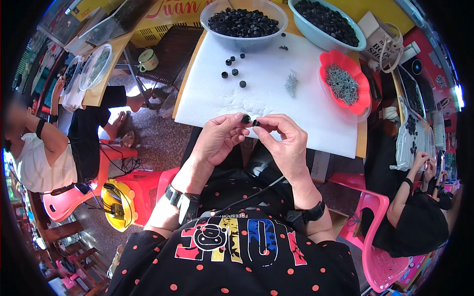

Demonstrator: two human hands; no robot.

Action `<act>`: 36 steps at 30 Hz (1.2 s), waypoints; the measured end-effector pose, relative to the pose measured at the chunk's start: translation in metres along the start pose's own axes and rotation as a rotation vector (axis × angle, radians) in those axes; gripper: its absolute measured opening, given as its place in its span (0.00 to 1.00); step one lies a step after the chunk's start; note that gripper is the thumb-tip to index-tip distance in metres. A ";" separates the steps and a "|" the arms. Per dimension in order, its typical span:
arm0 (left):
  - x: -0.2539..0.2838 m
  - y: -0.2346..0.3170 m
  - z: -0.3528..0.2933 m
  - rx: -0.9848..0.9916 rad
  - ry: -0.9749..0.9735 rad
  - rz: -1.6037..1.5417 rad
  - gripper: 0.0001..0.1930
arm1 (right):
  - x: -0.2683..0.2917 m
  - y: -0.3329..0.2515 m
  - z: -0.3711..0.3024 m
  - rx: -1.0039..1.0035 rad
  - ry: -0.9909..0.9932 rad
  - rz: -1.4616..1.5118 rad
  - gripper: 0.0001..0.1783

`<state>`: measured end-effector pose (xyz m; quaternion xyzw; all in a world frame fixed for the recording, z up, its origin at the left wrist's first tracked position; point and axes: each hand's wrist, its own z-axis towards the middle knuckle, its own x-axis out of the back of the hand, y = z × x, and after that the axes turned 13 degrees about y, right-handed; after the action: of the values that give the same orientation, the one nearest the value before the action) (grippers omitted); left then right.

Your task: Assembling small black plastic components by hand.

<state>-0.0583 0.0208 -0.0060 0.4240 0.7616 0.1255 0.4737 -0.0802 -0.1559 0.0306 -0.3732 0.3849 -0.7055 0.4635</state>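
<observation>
Just over the near edge of the white work mat (207, 98), my two hands meet, each pinching a small part. A small black cap (246, 119) is held between thumb and finger of my left hand (217, 138). My right hand (286, 140) grips another small black piece (256, 123), close beside the first; whether they touch I cannot tell. Several loose black caps (235, 72) lie on the mat ahead of my left hand. A little heap of thin silvery pins or screws (291, 84) lies ahead of my right hand.
At the far edge stand a clear bowl (212, 32) and a pale blue basin (356, 41), both full of black parts. A red scalloped dish (364, 101) holds many metal screws. Co-workers sit left and right at tables. Pink stools (373, 237) and a yellow helmet-like container (127, 212) stand nearby.
</observation>
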 end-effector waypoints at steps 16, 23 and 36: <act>-0.007 -0.005 -0.005 -0.113 0.029 0.084 0.11 | -0.002 0.005 -0.002 0.043 -0.011 -0.071 0.11; -0.010 -0.006 -0.006 -0.213 0.029 0.141 0.10 | -0.002 0.006 -0.002 0.067 -0.017 -0.079 0.11; 0.002 -0.005 -0.002 -0.003 -0.107 0.059 0.12 | 0.004 0.002 0.003 -0.039 -0.173 -0.062 0.17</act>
<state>-0.0626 0.0196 -0.0093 0.4515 0.7224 0.1177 0.5103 -0.0784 -0.1609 0.0312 -0.4533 0.3453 -0.6772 0.4655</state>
